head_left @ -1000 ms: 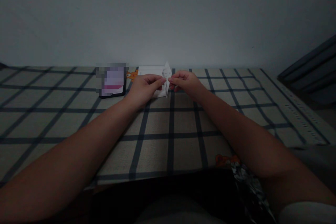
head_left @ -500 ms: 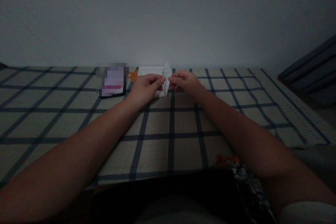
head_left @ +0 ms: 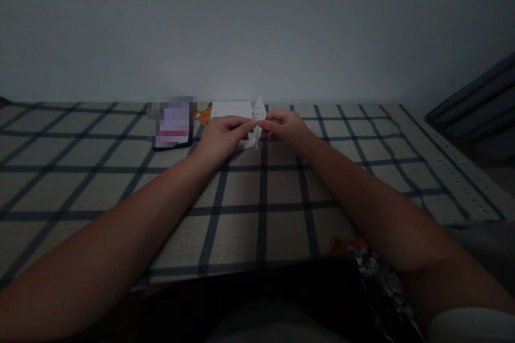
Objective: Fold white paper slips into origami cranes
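Between my two hands stands a small piece of folded white paper (head_left: 259, 105), with a pointed tip at the top and faint dark marks on it. My left hand (head_left: 225, 136) pinches it from the left with thumb and fingers. From the other side, the thumb and forefinger of my right hand (head_left: 288, 127) pinch the same piece, and the fingertips of both hands nearly meet. My fingers cover its middle. Flat white paper (head_left: 232, 109) lies on the cloth behind and beneath my left hand.
A dark-framed device with a lit, blurred screen (head_left: 174, 124) lies left of my hands. A checked cloth (head_left: 241, 228) with orange animal figures covers the table, which meets a plain wall (head_left: 257, 32). Dark folded fabric (head_left: 478, 112) hangs at the right.
The folded paper has turned and its upper tip has shifted slightly right. My left fingertips have moved right, closer to those of my right hand.
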